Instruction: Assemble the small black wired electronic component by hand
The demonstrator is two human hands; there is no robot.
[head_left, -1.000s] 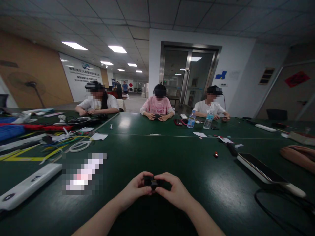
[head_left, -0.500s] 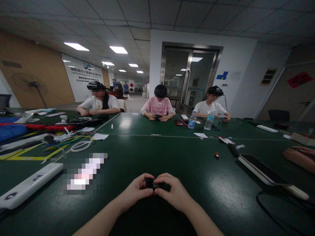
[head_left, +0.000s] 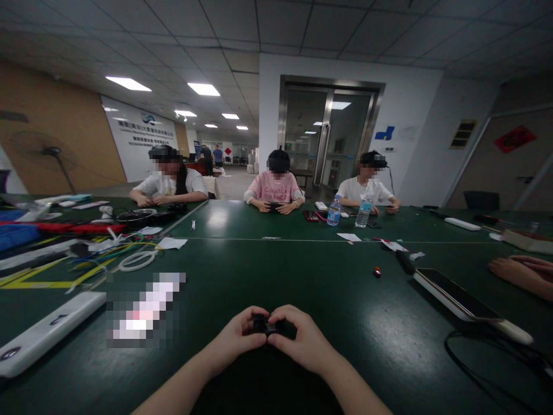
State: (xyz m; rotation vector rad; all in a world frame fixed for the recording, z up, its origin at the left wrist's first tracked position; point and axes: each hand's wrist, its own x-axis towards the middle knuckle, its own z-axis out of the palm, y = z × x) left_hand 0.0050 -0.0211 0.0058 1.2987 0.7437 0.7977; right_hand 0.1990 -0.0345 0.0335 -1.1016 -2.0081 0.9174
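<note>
A small black object is held between my two hands, low in the middle of the head view, over the green table. My left hand grips its left end between thumb and fingers. On its right end, my right hand has thumb and fingers closed in the same way. The fingertips of both hands nearly meet at its middle. Its details are too dark and small to make out.
A white power strip and a blurred-out bright item lie left. Right are a phone on a white block, black cable, a small red object and another person's hands. Several people sit around the table, near bottles.
The whole view has shifted slightly, with the table items a little further left. Both my hands keep hold of the black object, almost in the same pose.
</note>
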